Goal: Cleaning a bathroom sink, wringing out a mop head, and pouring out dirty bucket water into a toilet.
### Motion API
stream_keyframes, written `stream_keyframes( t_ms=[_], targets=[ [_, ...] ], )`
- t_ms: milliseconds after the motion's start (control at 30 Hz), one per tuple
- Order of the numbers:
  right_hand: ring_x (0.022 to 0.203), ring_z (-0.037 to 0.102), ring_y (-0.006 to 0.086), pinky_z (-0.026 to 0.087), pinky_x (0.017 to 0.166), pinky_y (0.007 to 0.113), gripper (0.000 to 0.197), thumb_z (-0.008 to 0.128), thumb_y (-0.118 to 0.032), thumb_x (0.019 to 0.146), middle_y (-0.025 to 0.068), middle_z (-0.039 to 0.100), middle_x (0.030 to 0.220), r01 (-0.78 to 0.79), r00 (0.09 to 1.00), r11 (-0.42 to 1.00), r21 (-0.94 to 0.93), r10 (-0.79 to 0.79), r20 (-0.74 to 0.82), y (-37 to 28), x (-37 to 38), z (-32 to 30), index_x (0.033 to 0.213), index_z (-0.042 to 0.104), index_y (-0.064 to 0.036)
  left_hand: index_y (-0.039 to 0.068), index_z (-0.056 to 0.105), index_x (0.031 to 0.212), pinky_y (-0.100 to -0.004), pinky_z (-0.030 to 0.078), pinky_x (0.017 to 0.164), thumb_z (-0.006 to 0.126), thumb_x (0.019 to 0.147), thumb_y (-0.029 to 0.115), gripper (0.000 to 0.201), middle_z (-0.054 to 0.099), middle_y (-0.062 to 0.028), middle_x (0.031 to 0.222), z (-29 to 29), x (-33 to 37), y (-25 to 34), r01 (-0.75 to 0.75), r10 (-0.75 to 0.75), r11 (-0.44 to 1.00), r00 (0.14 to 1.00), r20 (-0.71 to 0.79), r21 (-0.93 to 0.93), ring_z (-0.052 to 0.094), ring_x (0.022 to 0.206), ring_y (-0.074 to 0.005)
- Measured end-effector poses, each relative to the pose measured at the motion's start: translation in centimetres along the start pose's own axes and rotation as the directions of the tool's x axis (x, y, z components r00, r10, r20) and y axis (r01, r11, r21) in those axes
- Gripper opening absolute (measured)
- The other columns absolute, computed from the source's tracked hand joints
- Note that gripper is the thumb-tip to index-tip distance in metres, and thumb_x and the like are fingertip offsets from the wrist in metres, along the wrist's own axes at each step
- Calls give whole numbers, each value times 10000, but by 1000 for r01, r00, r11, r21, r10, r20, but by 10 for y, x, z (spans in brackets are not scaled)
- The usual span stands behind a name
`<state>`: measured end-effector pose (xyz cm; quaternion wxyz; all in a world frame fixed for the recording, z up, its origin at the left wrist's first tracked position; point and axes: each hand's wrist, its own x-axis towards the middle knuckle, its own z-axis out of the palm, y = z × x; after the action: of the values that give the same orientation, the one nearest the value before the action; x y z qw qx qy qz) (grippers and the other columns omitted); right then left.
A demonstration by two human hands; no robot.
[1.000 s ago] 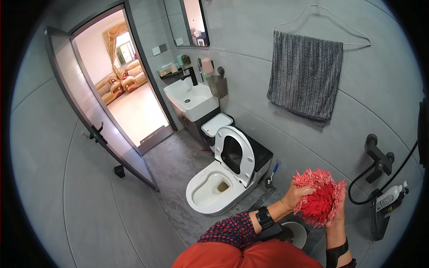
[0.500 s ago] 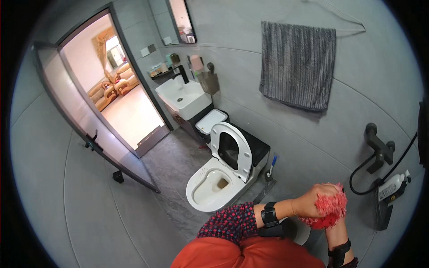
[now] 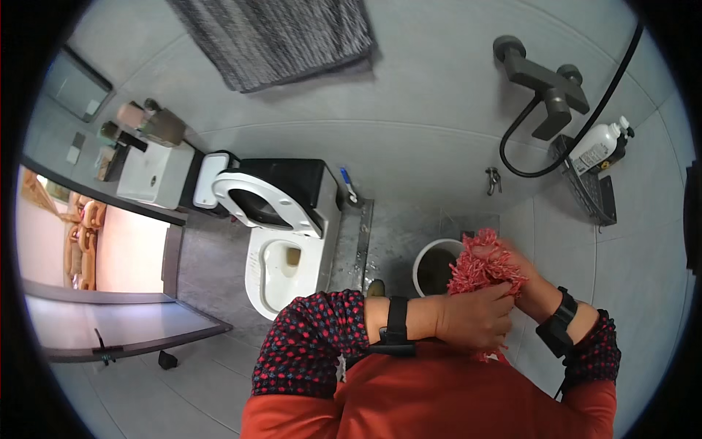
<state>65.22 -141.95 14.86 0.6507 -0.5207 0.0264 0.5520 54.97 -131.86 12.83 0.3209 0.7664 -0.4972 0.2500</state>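
Observation:
A red shaggy cloth (image 3: 479, 272), made of short chenille-like strands, is bunched between my two hands in front of my body. My left hand (image 3: 475, 320) grips its near side, with the fingers curled into the strands. On the far right side my right hand (image 3: 518, 269) is closed round it too, its fingertips partly buried. A white bucket (image 3: 415, 268) stands on the floor just left of the cloth, its inside dark. Part of the cloth overlaps the bucket's right rim in the view.
To the left is a white toilet (image 3: 257, 293) with its seat raised, and a blue-handled brush (image 3: 348, 183) behind it. A shower tap (image 3: 545, 84) with a black hose juts from the wall. A corner shelf (image 3: 585, 186) holds bottles. Further left are a sink (image 3: 157, 175) and an open door (image 3: 131, 329).
My view has turned right and down, so the bucket shows more. The cloth, squeezed tight in both hands before, is now looser and fuller, and my hands sit nearer the body.

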Motion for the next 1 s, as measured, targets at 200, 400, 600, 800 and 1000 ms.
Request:
stream_keyframes(
  t_ms=[200,400,600,800,1000],
  targets=[
    [763,601,94,502,693,247,205,628,-233,842,17,601,865,-128,989,991,-25,126,-74,24,29,-27,915,598,-44,81,614,606,-467,399,869,610,647,286,209,567,-61,721,64,-39,-27,-2,20,994,986,165,-112,547,777,-280],
    [754,625,122,505,680,251,202,629,-183,820,48,618,838,-144,989,977,-157,135,-65,80,81,-72,913,601,-6,61,627,603,-365,445,717,633,641,252,195,591,-86,687,160,-98,-38,75,-8,951,976,220,-299,572,723,-263],
    [675,601,146,472,618,290,318,681,-279,757,78,614,686,-25,965,876,-481,-104,-240,142,115,-115,815,636,31,76,681,617,-373,476,616,650,664,194,131,637,-93,673,202,-122,-52,38,114,962,843,525,-270,615,658,-262],
    [654,601,266,462,619,365,354,681,-341,715,158,592,706,-59,895,663,-746,-296,-334,176,134,-128,787,622,0,35,703,717,-401,507,731,628,704,124,117,675,-123,792,233,-140,-55,157,66,948,751,657,-276,654,786,-288],
    [779,613,304,468,685,390,329,691,-318,709,152,606,812,27,822,543,-839,-490,-290,208,155,-140,829,636,-17,43,705,744,-403,503,762,646,684,159,144,679,-126,833,247,-168,-58,182,-8,973,633,774,-139,653,814,-292]
  ],
)
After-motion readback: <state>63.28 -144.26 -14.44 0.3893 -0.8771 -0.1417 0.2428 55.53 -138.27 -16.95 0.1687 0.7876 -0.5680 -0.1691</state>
